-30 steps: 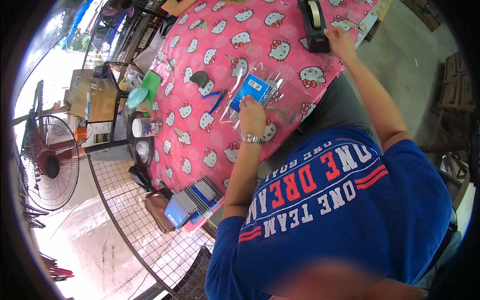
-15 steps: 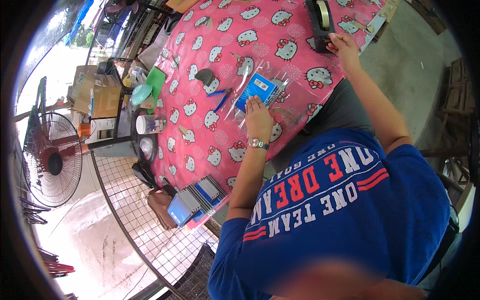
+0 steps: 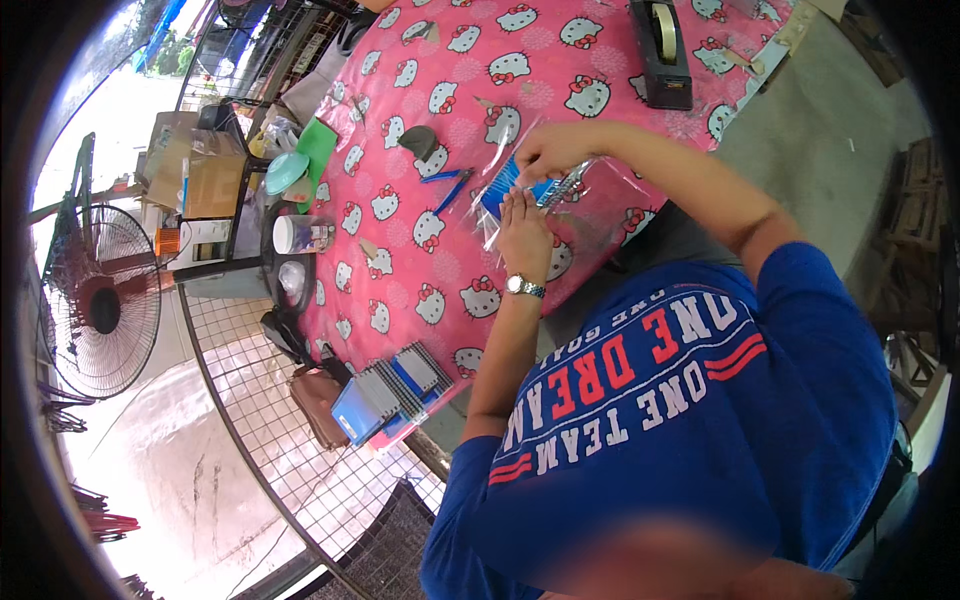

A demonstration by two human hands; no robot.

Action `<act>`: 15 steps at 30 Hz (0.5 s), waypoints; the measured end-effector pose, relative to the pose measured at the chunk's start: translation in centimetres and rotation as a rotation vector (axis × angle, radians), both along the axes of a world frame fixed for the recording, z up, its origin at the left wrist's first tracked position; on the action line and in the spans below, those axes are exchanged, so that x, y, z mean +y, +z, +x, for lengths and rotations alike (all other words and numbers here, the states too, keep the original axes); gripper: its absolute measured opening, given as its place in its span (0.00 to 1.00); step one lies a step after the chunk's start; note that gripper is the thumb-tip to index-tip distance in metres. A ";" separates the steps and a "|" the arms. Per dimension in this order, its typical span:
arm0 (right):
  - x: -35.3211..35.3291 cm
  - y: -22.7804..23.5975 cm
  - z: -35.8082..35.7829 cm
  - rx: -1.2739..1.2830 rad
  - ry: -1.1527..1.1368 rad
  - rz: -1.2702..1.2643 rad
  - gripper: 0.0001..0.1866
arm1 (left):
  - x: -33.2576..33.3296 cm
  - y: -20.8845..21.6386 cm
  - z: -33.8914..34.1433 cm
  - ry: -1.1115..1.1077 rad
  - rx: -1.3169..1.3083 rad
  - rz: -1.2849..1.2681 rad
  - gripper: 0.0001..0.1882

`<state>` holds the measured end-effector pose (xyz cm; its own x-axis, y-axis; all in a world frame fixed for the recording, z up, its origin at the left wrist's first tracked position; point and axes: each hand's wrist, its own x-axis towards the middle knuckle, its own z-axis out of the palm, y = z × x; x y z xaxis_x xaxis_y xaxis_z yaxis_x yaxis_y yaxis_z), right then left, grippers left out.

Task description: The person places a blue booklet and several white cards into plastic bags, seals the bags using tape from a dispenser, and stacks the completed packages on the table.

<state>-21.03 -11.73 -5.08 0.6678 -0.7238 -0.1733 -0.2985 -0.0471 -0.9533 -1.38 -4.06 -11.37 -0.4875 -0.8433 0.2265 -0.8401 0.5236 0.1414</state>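
Observation:
A blue spiral notebook (image 3: pixel 495 190) in a clear plastic wrapper (image 3: pixel 615 185) lies on the pink tablecloth in front of me. My left hand (image 3: pixel 524 232) rests flat on its near part, fingers stretched out. Over the far part, my right hand (image 3: pixel 556 152) has its fingers pinched together at the wrapper. Whatever is between those fingertips is too small to make out. Just left of the notebook are blue-handled pliers (image 3: pixel 450 190). The black tape dispenser (image 3: pixel 668 85) with a roll of tape stands farther off to the right.
A dark rounded piece (image 3: pixel 418 141) lies beyond the pliers. Several spiral notebooks (image 3: pixel 385 395) are stacked at the table's near left edge. A clear jar (image 3: pixel 302 235) and a pale green bowl (image 3: pixel 286 173) stand at the left, beside a standing fan (image 3: pixel 103 305).
My right hand has left the tape dispenser and moved left to the wrapped notebook. My left hand stays on the notebook. The view has shifted slightly.

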 end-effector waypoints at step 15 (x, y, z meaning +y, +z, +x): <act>-3.1 -0.8 3.6 0.884 0.229 -0.524 0.21 | 1.6 -0.7 0.7 0.066 0.147 -0.003 0.23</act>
